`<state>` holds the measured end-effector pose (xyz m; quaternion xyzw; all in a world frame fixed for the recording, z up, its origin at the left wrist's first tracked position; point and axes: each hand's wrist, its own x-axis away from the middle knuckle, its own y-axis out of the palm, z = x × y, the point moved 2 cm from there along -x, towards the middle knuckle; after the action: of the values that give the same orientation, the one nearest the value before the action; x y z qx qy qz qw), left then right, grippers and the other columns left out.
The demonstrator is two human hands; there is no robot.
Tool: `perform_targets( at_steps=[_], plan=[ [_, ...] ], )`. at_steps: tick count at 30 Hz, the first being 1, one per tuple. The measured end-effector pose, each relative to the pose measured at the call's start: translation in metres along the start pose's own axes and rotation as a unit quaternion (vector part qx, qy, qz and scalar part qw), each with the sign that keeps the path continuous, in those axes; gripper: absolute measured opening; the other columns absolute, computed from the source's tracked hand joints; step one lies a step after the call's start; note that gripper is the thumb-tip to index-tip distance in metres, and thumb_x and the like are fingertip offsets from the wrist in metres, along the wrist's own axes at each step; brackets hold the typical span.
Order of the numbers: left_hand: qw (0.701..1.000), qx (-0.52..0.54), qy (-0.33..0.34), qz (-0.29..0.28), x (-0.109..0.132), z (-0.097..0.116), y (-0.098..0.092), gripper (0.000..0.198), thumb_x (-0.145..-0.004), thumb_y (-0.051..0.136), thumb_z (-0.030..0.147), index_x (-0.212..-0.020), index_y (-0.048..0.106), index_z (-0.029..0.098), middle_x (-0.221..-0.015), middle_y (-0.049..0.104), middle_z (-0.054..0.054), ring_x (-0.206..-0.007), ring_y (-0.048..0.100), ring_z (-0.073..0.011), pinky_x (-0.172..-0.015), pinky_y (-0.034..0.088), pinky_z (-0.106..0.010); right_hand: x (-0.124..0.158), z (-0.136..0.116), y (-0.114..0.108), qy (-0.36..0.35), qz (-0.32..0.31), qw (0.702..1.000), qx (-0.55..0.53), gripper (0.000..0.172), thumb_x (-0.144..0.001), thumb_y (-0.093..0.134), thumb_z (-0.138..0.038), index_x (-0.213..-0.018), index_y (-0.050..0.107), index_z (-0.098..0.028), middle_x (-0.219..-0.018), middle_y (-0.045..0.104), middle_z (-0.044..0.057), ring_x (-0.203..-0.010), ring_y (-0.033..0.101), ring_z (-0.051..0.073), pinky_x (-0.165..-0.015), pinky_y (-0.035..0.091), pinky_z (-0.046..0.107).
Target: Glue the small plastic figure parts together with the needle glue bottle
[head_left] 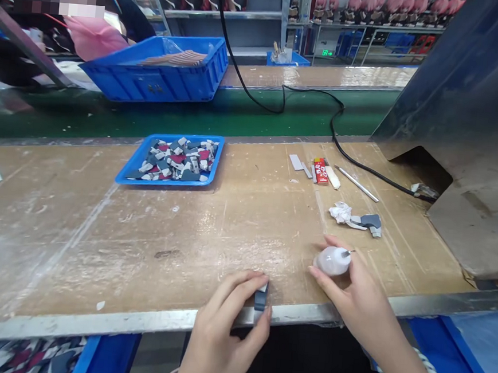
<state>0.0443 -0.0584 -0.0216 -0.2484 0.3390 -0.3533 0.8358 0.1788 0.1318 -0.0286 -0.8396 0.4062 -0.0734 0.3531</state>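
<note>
Head view shows the left hand (225, 322) pinching a small dark-grey piece (260, 300) between thumb and fingertips at the metal edge (169, 321) of the workbench (250, 221). The right hand (359, 296) grips a translucent bottle (331, 262) between thumb and fingers, its thin metal nozzle (346, 254) tilted away from the piece and well apart from it. One piece is in hand, then, and the work on it looks unfinished, though whether anything has been applied to it cannot be told. Farther back, a blue tray (167, 184) holds a heap of grey, white and dark-red pieces (177, 159); more lie in a blue bin (104, 359) below the bench. Judging by those heaps, much is either done or left, but which heap is finished does not show
</note>
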Motion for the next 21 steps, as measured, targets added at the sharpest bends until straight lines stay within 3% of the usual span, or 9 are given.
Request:
perform_targets(
  at_steps=[4, 8, 12, 17, 21],
  plan=[
    [0.997, -0.053, 0.026, 0.042, -0.004, -0.005, -0.004, 0.03, -0.098, 0.058, 0.019, -0.128, 0.061, 0.021, -0.114, 0.073, -0.008, -0.102, 0.073, -0.0197, -0.089, 0.064, -0.029, 0.0, 0.008, 0.009, 0.004, -0.009, 0.999, -0.032, 0.042, -0.092, 0.061, -0.05, -0.125, 0.053, -0.025, -0.129, 0.068, 0.008, -0.115, 0.067, 0.027, -0.091, 0.057, 0.041],
    [0.989, -0.111, 0.016, 0.098, -0.002, -0.012, 0.001, 0.029, -0.1, 0.056, 0.022, -0.129, 0.059, 0.015, -0.111, 0.075, -0.01, -0.095, 0.075, -0.0205, -0.082, 0.065, -0.029, 0.006, 0.017, 0.01, -0.013, 0.016, 0.997, -0.076, 0.041, -0.089, 0.069, -0.046, -0.115, 0.047, -0.025, -0.117, 0.074, 0.008, -0.108, 0.072, 0.023, -0.078, 0.06, 0.031],
    [0.98, -0.135, 0.039, 0.138, 0.0, -0.013, 0.007, 0.021, -0.095, 0.063, 0.011, -0.116, 0.066, 0.015, -0.11, 0.074, -0.008, -0.106, 0.071, -0.0204, -0.095, 0.06, -0.03, 0.015, 0.022, 0.009, -0.044, 0.057, 0.991, -0.112, 0.039, -0.087, 0.073, -0.04, -0.114, 0.049, -0.024, -0.111, 0.076, 0.008, -0.106, 0.073, 0.021, -0.075, 0.061, 0.022],
    [0.977, -0.126, 0.072, 0.158, 0.001, -0.01, 0.009, 0.027, -0.089, 0.068, 0.0, -0.112, 0.069, 0.013, -0.107, 0.075, -0.005, -0.108, 0.069, -0.0162, -0.099, 0.055, -0.025, 0.02, 0.021, 0.006, -0.087, 0.068, 0.987, -0.118, 0.035, -0.089, 0.072, -0.032, -0.118, 0.054, -0.023, -0.107, 0.076, 0.007, -0.102, 0.074, 0.018, -0.077, 0.062, 0.017],
    [0.985, -0.091, 0.047, 0.142, 0.003, -0.007, 0.008, 0.027, -0.09, 0.065, -0.001, -0.113, 0.069, 0.012, -0.108, 0.075, -0.006, -0.104, 0.07, -0.015, -0.095, 0.057, -0.024, 0.024, 0.026, 0.002, -0.117, 0.081, 0.987, -0.08, 0.039, -0.088, 0.073, -0.033, -0.121, 0.056, -0.022, -0.102, 0.076, 0.007, -0.095, 0.075, 0.02, -0.073, 0.063, 0.018]
  ],
)
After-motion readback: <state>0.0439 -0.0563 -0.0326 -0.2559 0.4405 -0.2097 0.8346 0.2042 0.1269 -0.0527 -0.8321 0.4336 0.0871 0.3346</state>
